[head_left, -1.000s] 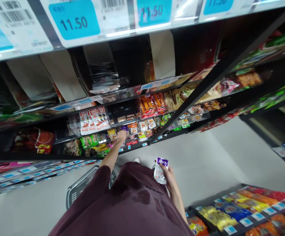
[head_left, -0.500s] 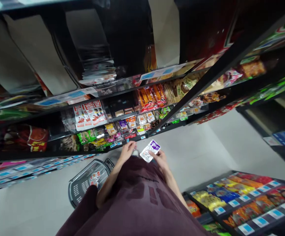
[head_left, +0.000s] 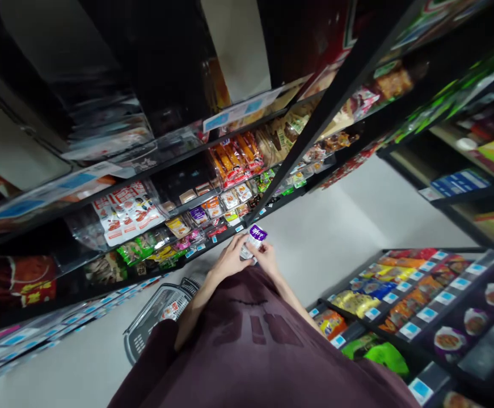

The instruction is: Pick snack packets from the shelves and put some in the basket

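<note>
A small snack packet point(head_left: 254, 238), clear with a purple top, is held in front of my body. My left hand point(head_left: 228, 260) grips its left side with fingers curled round it. My right hand point(head_left: 265, 256) pinches its right side from below. Both hands hover above the floor beside the lower rows of a black snack shelf point(head_left: 212, 192). A purple-topped packet of the same kind point(head_left: 197, 214) lies on that shelf among small orange and yellow packets.
A dark shopping basket point(head_left: 157, 314) with a few packets in it stands on the grey floor at my lower left. Black shelving full of packaged snacks rises on the left. A low display of coloured packets with blue price tags point(head_left: 404, 294) lies at the right.
My left hand has left the lower shelf and come over to the packet, joining my right hand on it. The camera has tilted and turned to the right.
</note>
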A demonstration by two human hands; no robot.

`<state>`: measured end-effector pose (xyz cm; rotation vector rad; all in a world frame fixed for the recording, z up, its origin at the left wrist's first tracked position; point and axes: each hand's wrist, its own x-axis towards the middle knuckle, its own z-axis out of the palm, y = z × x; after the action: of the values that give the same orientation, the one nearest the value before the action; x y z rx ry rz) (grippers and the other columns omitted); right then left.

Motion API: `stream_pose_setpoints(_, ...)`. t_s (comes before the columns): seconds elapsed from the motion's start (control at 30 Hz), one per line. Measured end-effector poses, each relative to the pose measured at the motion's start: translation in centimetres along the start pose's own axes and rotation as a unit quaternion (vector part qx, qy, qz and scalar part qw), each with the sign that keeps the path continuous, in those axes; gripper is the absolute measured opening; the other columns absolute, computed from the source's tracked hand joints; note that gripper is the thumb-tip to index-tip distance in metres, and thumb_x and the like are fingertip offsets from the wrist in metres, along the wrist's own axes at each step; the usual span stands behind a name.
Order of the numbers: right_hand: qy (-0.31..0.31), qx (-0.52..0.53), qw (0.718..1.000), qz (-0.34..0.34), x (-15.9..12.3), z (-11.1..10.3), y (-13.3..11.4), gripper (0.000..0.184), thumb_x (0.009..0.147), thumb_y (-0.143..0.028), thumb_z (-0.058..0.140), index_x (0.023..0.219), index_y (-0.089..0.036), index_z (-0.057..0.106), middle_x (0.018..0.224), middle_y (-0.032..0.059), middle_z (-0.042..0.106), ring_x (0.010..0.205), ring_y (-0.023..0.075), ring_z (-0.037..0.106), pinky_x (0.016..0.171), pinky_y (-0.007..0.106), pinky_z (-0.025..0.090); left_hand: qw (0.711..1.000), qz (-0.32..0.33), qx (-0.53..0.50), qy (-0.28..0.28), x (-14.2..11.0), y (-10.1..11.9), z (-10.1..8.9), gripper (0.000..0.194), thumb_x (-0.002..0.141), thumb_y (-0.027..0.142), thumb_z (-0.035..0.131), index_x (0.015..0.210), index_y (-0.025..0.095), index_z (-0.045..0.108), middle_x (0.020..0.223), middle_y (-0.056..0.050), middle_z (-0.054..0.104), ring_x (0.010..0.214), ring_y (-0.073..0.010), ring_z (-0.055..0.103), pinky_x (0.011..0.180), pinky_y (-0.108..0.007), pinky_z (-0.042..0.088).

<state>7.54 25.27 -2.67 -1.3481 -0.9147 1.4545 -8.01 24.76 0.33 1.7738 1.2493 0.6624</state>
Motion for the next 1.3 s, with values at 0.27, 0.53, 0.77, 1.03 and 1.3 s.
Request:
stream_pose_setpoints(0.27,-0.024,0.042,0.999,-0.001,-0.6,-0.8,-1.3,0.042,0.078,-0.056,0.066,0.097,-0.019,0.063,0.083,0.0029,0.066,0.069,0.0152,0.062,0.06,0.026,0.05,0.984,-0.115,-0.138,-0.008,0.8,-1.4,0.1,0.045,0.097,0.039,0.036,0.125,0.013,0.061,0.115,-0.012,0.069,0.114,-0.0261,0.06,0.101,-0.037,0.047)
stream_pose_setpoints(0.53,0.078,0.042,0.996,0.01,0.9,-0.4,-1.0,0.043,0.071,-0.055,0.074,0.092,-0.02,0.064,0.069,-0.0013,0.063,0.055,0.0115,0.051,0.05,0.023,0.043,0.921,-0.183,-0.334,-0.077,-0.8,-2.0,0.6,0.058,0.081,0.059,0.061,0.099,0.006,0.072,0.089,-0.013,0.074,0.079,-0.0245,0.07,0.074,-0.031,0.056)
stream_pose_setpoints(0.77,0.082,0.026,0.996,0.003,1.1,0.8,-1.2,0.037,0.071,-0.053,0.074,0.077,-0.017,0.069,0.059,-0.0014,0.059,0.052,0.0111,0.046,0.049,0.024,0.037,0.963,-0.166,-0.208,-0.041,-1.2,-3.2,-0.2,0.051,0.083,0.056,0.06,0.081,0.007,0.074,0.08,-0.008,0.073,0.07,-0.0188,0.065,0.06,-0.023,0.048)
stream_pose_setpoints(1.03,0.075,0.057,0.996,0.006,1.4,0.9,-1.5,0.032,0.072,-0.048,0.075,0.068,-0.016,0.069,0.063,-0.0004,0.059,0.055,0.0098,0.045,0.05,0.022,0.036,0.969,-0.143,-0.199,-0.042,-0.7,-4.1,-0.1,0.048,0.086,0.054,0.057,0.081,0.008,0.072,0.081,-0.006,0.072,0.072,-0.0181,0.064,0.062,-0.022,0.045)
stream_pose_setpoints(1.3,0.059,0.062,0.996,-0.005,1.9,0.5,-1.1,0.032,0.073,-0.047,0.076,0.066,-0.017,0.068,0.062,-0.001,0.056,0.055,0.0104,0.046,0.05,0.023,0.036,0.978,-0.132,-0.16,-0.035,-0.3,-4.3,0.0,0.04,0.089,0.048,0.056,0.093,0.012,0.073,0.092,-0.004,0.074,0.085,-0.0206,0.067,0.073,-0.025,0.05)
